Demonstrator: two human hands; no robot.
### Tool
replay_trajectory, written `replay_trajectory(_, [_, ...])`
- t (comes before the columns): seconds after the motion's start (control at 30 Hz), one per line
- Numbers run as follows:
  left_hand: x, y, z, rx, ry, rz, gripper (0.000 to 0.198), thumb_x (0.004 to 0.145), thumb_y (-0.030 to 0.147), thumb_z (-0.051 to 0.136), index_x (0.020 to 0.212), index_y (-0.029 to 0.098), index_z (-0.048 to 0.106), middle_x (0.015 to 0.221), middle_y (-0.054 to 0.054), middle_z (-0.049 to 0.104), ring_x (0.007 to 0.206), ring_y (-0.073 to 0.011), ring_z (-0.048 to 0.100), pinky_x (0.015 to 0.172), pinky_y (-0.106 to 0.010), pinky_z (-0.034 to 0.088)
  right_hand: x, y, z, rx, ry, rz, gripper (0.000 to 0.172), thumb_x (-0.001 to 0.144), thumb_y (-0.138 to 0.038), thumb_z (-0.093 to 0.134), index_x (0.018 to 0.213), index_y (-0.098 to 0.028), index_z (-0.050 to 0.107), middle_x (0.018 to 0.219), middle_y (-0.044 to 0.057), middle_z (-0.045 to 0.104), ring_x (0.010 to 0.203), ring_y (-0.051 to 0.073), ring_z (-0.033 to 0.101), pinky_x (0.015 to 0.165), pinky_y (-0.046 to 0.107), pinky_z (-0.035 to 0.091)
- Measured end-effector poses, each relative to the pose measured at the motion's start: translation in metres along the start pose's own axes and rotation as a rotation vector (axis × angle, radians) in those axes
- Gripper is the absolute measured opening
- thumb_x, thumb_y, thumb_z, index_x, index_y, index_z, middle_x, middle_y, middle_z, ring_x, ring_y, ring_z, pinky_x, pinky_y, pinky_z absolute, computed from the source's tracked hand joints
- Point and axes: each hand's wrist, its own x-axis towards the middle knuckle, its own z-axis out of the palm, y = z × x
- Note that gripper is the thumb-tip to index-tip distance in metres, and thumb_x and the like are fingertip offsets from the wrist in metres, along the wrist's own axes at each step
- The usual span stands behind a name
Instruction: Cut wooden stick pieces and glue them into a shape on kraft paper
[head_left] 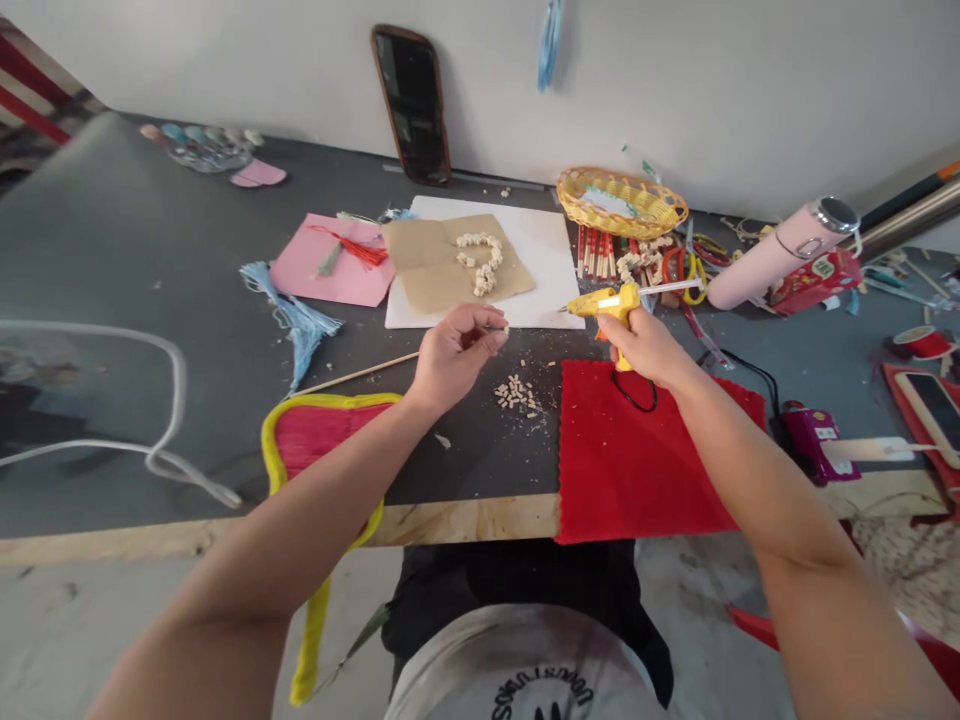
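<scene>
Between the thumb and fingers of my left hand [463, 350] is a small pale wooden piece [505, 331], held just in front of the white sheet. My right hand [643, 345] grips a yellow glue gun [616, 300], its nozzle aimed left toward my left hand but apart from it. A clear glue stick [671, 287] juts from the gun's back end. Beyond my hands, a curved row of small pale pieces [491, 272] lies on brown paper [427, 262] over the white sheet [551, 245]. Several loose wooden pieces [515, 393] are heaped on the dark table below my left hand.
Red cloth [637, 460] lies under my right forearm. Behind are a wicker basket [622, 205], a pink flask [780, 255] and a leaning phone [411, 105]. Leftward are a blue tassel [300, 325], pink paper [330, 275], a yellow-edged pink shape [315, 440] and a white cable [176, 400].
</scene>
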Motion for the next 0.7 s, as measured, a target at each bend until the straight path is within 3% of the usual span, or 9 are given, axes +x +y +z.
replay_trajectory(0.13, [0.001,-0.002,-0.001,0.008,0.002,-0.013,0.015,0.078,0.027,0.069,0.089,0.016,0.067,0.105,-0.007,0.066,0.060,-0.0064,0.053,0.058,-0.022,0.045,-0.003,-0.014,-0.012,-0.088,0.004,-0.024,0.036,0.087,-0.052,0.062,0.073,-0.019,0.057,0.055,0.001,0.059,0.046,0.012,0.052,0.046,0.026,0.038])
replay_trajectory(0.23, [0.002,-0.003,-0.001,0.022,-0.009,-0.011,0.016,0.078,0.027,0.068,0.089,0.015,0.067,0.104,-0.007,0.066,0.060,-0.0068,0.054,0.059,-0.023,0.045,-0.001,-0.016,-0.010,0.145,-0.045,-0.061,0.044,0.085,-0.062,0.060,0.072,-0.019,0.057,0.056,0.000,0.057,0.047,0.012,0.052,0.046,0.025,0.040])
replay_trajectory(0.33, [0.002,-0.003,-0.001,0.031,-0.016,-0.002,0.015,0.078,0.025,0.068,0.089,0.014,0.067,0.103,-0.007,0.066,0.060,-0.0068,0.055,0.060,-0.024,0.046,0.006,-0.007,-0.005,0.276,-0.081,-0.003,0.056,0.081,-0.074,0.054,0.072,-0.019,0.057,0.060,0.002,0.059,0.048,0.013,0.054,0.047,0.026,0.042])
replay_trajectory(0.4, [0.002,-0.003,-0.001,0.041,-0.013,0.002,0.014,0.078,0.023,0.067,0.089,0.014,0.067,0.102,-0.007,0.066,0.060,-0.0069,0.055,0.059,-0.024,0.045,0.011,0.001,-0.008,0.127,-0.066,0.055,0.060,0.081,-0.077,0.049,0.073,-0.018,0.058,0.064,0.004,0.062,0.051,0.014,0.057,0.049,0.026,0.042])
replay_trajectory(0.53, [0.001,-0.002,0.000,0.074,-0.023,0.019,0.012,0.079,0.023,0.066,0.088,0.015,0.067,0.101,-0.007,0.066,0.059,-0.0073,0.054,0.059,-0.024,0.045,0.011,0.004,-0.022,-0.440,-0.051,0.092,0.063,0.093,-0.069,0.033,0.068,-0.017,0.059,0.065,0.008,0.063,0.058,0.018,0.060,0.057,0.029,0.039])
replay_trajectory(0.63, [0.000,-0.002,0.001,0.117,-0.035,0.034,0.013,0.080,0.025,0.066,0.088,0.015,0.068,0.101,-0.007,0.066,0.061,-0.0081,0.054,0.059,-0.025,0.045,-0.002,-0.004,-0.023,-0.753,0.101,-0.021,0.042,0.096,-0.050,0.045,0.082,-0.016,0.065,0.080,0.013,0.068,0.076,0.024,0.063,0.065,0.031,0.040])
replay_trajectory(0.7, [-0.001,-0.002,0.001,0.160,-0.041,0.051,0.014,0.081,0.025,0.066,0.089,0.015,0.069,0.103,-0.008,0.066,0.065,-0.0094,0.055,0.062,-0.025,0.045,-0.014,-0.010,-0.014,-0.838,0.274,-0.183,0.030,0.096,-0.039,0.050,0.093,-0.014,0.066,0.094,0.016,0.068,0.089,0.028,0.061,0.072,0.034,0.043])
